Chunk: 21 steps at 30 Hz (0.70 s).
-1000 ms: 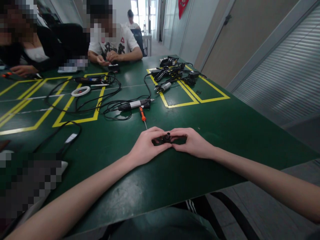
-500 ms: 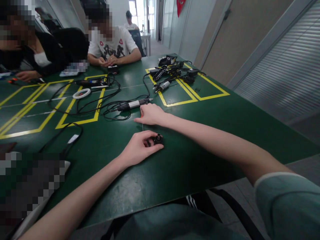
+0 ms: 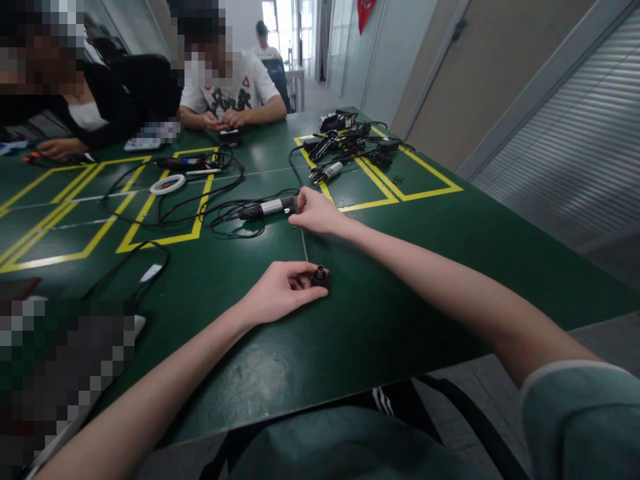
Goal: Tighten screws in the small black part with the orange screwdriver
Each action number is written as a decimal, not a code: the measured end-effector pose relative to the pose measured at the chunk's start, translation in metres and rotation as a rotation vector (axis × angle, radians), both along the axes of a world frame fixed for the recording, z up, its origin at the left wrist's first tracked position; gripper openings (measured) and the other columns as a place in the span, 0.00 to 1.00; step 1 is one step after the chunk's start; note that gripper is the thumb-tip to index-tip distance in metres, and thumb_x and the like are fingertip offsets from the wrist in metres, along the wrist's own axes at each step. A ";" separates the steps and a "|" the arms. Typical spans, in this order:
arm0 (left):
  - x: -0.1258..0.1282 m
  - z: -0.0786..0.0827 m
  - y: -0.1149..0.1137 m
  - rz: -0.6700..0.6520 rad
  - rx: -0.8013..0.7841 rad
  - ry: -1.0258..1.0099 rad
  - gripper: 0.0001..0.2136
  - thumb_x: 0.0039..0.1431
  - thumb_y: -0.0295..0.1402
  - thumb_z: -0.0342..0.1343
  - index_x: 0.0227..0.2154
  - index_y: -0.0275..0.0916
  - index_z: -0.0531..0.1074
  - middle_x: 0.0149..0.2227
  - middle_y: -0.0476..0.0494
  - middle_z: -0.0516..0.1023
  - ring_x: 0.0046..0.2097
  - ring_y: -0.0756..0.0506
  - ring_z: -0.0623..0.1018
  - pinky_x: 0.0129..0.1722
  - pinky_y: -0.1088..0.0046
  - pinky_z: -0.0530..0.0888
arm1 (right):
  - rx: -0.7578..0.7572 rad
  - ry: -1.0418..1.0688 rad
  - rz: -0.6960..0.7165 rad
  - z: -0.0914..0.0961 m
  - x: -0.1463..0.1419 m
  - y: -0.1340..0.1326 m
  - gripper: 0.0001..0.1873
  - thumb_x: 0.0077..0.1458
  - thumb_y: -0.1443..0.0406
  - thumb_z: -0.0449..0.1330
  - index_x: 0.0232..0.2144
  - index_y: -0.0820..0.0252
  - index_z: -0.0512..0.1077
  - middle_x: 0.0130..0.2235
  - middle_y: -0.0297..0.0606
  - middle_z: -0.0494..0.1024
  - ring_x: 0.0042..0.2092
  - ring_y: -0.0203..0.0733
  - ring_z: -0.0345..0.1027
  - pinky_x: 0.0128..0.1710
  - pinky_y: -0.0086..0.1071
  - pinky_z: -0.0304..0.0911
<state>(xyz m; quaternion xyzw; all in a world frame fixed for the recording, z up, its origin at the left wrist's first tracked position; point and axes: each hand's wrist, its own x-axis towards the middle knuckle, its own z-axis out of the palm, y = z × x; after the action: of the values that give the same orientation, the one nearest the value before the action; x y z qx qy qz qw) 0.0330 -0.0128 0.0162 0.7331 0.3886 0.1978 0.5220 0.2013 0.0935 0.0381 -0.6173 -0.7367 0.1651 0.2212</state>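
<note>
Low over the green table [image 3: 380,293], my left hand [image 3: 285,290] is closed around a small black cylindrical part [image 3: 320,275] with a round metal top; its lower side is hidden by my fingers. Farther out, my right hand [image 3: 320,210] pinches a screwdriver [image 3: 305,245]. Its thin shaft slants down toward the part in my left hand, and my fingers hide most of the handle. Right beside my right fingertips lies a silver-and-black cylindrical tool [image 3: 270,208] with a coiled black cable.
Yellow tape outlines [image 3: 430,195] mark the table. A pile of black cables and adapters [image 3: 340,140] sits at the far right, with a silver cylinder [image 3: 330,172] before it. A white ring [image 3: 167,185] lies left. Two people sit across the table; another is farther back.
My right hand has shifted slightly up and right with the screwdriver, and more of the shaft shows. My left hand keeps its hold on the black part.
</note>
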 end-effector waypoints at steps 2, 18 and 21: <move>0.000 0.000 -0.001 -0.020 0.033 -0.004 0.22 0.58 0.41 0.66 0.52 0.34 0.83 0.38 0.42 0.84 0.33 0.49 0.74 0.34 0.74 0.74 | 0.013 0.092 -0.035 0.003 0.020 -0.003 0.12 0.55 0.65 0.62 0.41 0.55 0.64 0.32 0.35 0.78 0.35 0.45 0.74 0.35 0.36 0.67; -0.017 -0.006 0.009 0.018 0.322 0.029 0.18 0.55 0.41 0.73 0.45 0.38 0.79 0.41 0.46 0.83 0.37 0.48 0.75 0.37 0.73 0.71 | -0.215 1.030 0.009 -0.010 0.068 -0.096 0.27 0.48 0.59 0.65 0.47 0.54 0.59 0.21 0.23 0.77 0.18 0.32 0.61 0.18 0.26 0.50; -0.021 -0.004 0.012 -0.031 0.297 0.054 0.16 0.58 0.41 0.71 0.45 0.38 0.79 0.42 0.45 0.83 0.38 0.48 0.75 0.38 0.72 0.70 | -0.241 1.060 0.060 -0.012 0.064 -0.099 0.28 0.49 0.60 0.65 0.49 0.54 0.58 0.23 0.25 0.78 0.18 0.32 0.62 0.18 0.26 0.51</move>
<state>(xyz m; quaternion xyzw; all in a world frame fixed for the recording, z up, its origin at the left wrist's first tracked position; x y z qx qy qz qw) 0.0125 -0.0012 0.0126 0.8131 0.3578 0.2253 0.4001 0.2648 -0.0053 0.0260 -0.4493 -0.5174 0.5430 0.4853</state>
